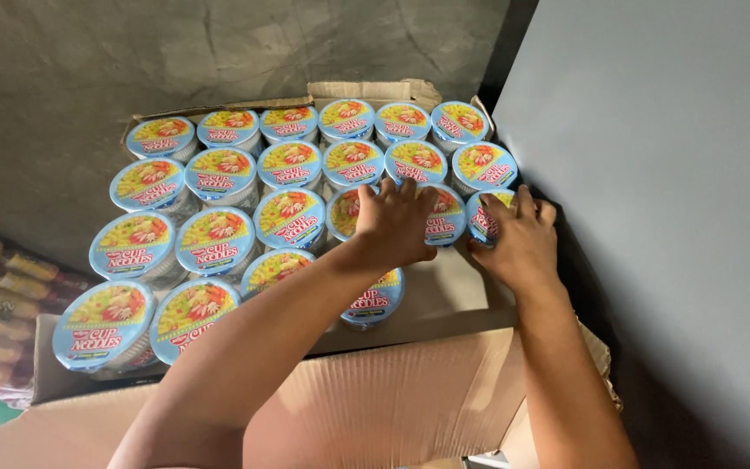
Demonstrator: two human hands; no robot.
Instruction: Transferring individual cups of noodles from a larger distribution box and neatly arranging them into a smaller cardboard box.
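Cardboard box (410, 391) packed with cups; my left hand (392, 227) lies spread on one cup (441, 215), right hand (518, 239) cups its neighbour (482, 217). Best I press evenly, rims level.

Single head-worn camera, looking steeply down and forward, close over the open cardboard box (410, 399), near edge at frame bottom, grey wall (670, 217) at right

Two bare forearms and hands, nothing worn

The left hand (392, 227) and right hand (521, 245) carry no gloves, rings, watch or bands; both forearms are uncovered, entering from about 6 o'clock; no sleeve edge shows anywhere along them; fingernails are short and plain; wrists are bare too.
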